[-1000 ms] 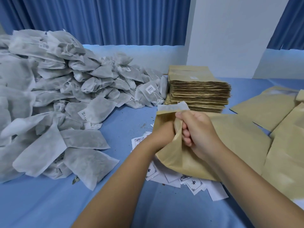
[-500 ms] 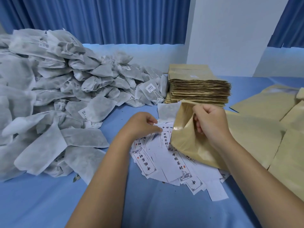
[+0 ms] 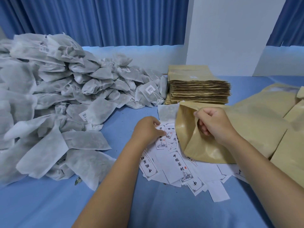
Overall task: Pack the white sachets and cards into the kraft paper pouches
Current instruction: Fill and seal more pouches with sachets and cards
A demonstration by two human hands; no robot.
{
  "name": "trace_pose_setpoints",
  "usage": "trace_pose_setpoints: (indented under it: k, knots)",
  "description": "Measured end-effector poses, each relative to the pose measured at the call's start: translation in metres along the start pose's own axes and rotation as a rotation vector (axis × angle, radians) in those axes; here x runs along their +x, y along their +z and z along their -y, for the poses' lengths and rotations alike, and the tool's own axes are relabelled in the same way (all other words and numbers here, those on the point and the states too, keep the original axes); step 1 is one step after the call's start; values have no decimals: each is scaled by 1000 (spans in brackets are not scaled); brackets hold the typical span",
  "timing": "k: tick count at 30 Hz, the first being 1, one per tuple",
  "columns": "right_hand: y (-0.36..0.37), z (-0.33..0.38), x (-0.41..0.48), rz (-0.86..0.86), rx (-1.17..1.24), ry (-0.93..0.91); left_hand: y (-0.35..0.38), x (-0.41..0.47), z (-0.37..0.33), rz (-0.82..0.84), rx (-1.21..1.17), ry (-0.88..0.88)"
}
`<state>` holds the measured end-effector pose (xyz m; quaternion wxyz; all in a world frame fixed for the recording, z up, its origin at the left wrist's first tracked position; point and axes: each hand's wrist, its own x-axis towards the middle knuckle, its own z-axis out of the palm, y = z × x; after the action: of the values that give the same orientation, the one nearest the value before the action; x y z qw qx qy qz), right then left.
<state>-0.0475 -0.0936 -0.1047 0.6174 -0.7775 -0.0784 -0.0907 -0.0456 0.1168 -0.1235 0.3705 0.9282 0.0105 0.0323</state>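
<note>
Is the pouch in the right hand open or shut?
Open: the right hand holds one lip of the pouch away from the other.

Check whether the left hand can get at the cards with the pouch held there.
Probably yes: the left hand rests its fingertips on the cards, and the pouch gripped by the right hand covers only the pile's right side.

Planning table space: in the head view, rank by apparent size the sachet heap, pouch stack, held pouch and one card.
1. sachet heap
2. held pouch, in the right hand; it is nearer the camera than the stack, so unsure
3. pouch stack
4. card
</note>
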Motion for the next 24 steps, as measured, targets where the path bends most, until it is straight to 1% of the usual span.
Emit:
trace_pose_setpoints:
  k: [2, 4, 5, 7, 9, 11, 13, 15, 17, 18, 20, 22, 24]
  knots:
    - [1, 0, -1, -6, -1, 5, -5, -1, -2, -4, -245, -13]
    - [1, 2, -3, -30, 22, 14, -10, -5, -8, 41, -519, -18]
    - [1, 4, -4, -40, 39, 19, -11, -7, -11, 46, -607, -17]
    - [4, 7, -6, -45, 67, 23, -10, -11, -18, 29, -666, -17]
    - [8, 11, -9, -37, 94, 24, -3, -15, -25, 26, -615, 15]
    - [14, 14, -13, -20, 115, 22, 7, -20, -32, 7, -502, 57]
    - [21, 17, -17, -5, 125, 17, 15, -21, -36, -86, -364, 100]
    - [25, 20, -19, -11, 163, 24, 21, -22, -39, -199, -239, 221]
    - [28, 24, -21, -13, 215, 36, 25, -25, -42, -259, -174, 332]
    - [30, 25, -22, -4, 232, 39, 27, -25, -42, -270, -129, 359]
    - [35, 27, -25, 25, 239, 45, 28, -23, -42, -256, 34, 378]
    - [39, 27, -28, 50, 228, 58, 29, -21, -42, -175, 209, 393]
    - [42, 27, -30, 59, 214, 68, 28, -21, -42, -87, 285, 413]
